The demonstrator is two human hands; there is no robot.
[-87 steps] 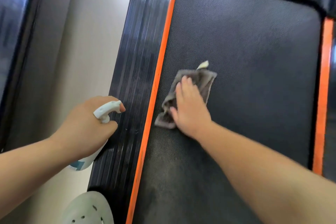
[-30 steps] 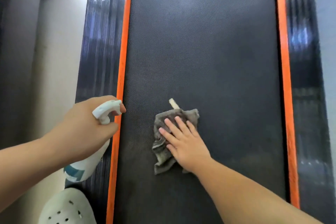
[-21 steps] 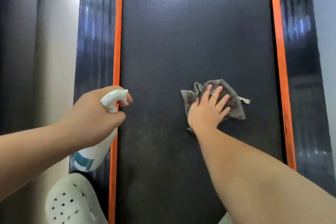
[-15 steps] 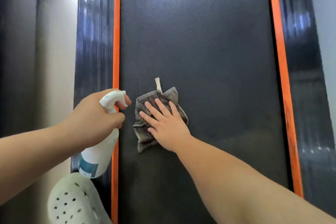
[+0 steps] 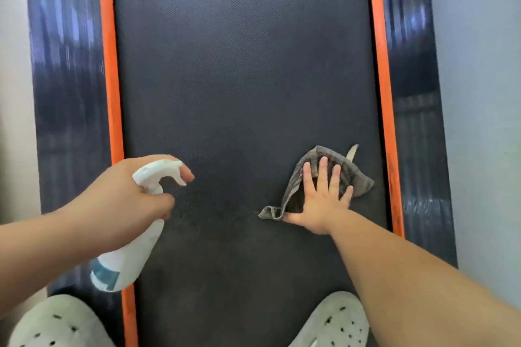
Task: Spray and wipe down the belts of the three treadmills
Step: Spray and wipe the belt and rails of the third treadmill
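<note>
My left hand (image 5: 118, 200) is wrapped round the neck of the spray bottle (image 5: 132, 251), forefinger reaching over the top of the head towards the nozzle (image 5: 180, 175). I hold it off the left side of the belt (image 5: 239, 65), above the orange strip (image 5: 108, 65), so it is ready to spray without getting in the wiping hand's way. The bottle's long axis slants from its base, low and to the left near my wrist, up to its head on the right. The nozzle points rightward across the belt, towards the speckled, darker patch in the middle, which I take to be wet spray.

My right hand (image 5: 321, 203) lies flat on the cloth (image 5: 358, 180), fingers (image 5: 322, 175) straight and spread apart, pressing down rather than gripping, which I judge gives the widest contact for rubbing. The cloth is crumpled on the right half of the belt, close to the right orange strip but not touching it. One corner trails out to the left of my palm, and its pale tag (image 5: 352, 151) sticks up on the far side.

The belt's long axis runs straight away from me, between the two strips and the glossy side rails (image 5: 64, 65). My pale shoes (image 5: 335, 321) show at the bottom edge, the right one on the belt. Only this one treadmill is in view.
</note>
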